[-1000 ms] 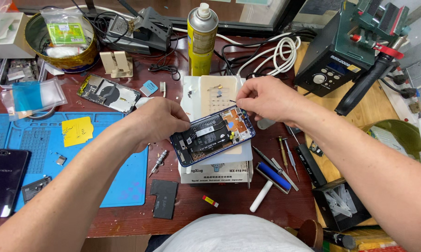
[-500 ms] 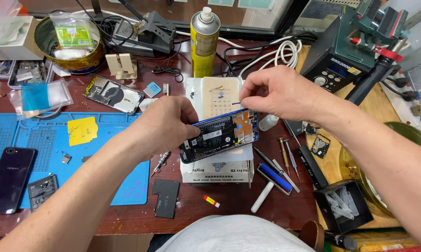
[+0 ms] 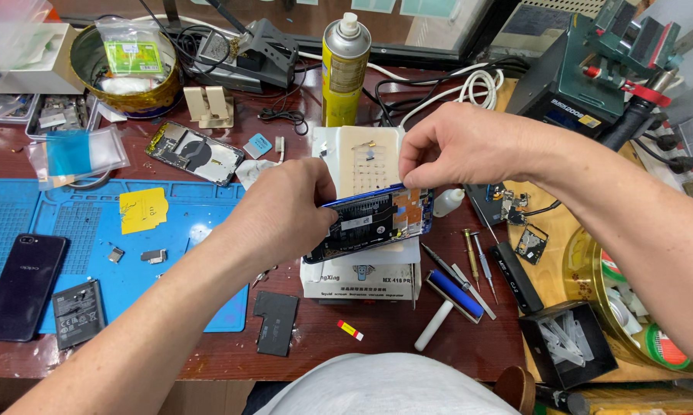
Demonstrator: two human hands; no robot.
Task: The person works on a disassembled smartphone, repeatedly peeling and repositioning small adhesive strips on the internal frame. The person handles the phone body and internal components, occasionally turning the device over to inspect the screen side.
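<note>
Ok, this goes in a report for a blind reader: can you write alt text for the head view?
Two bare hands hold an opened phone tilted above a small white box on a cluttered repair bench; the left hand grips its left end, the right hand pinches its top edge. A blue work mat and a yellow spray can lie nearby.
</note>
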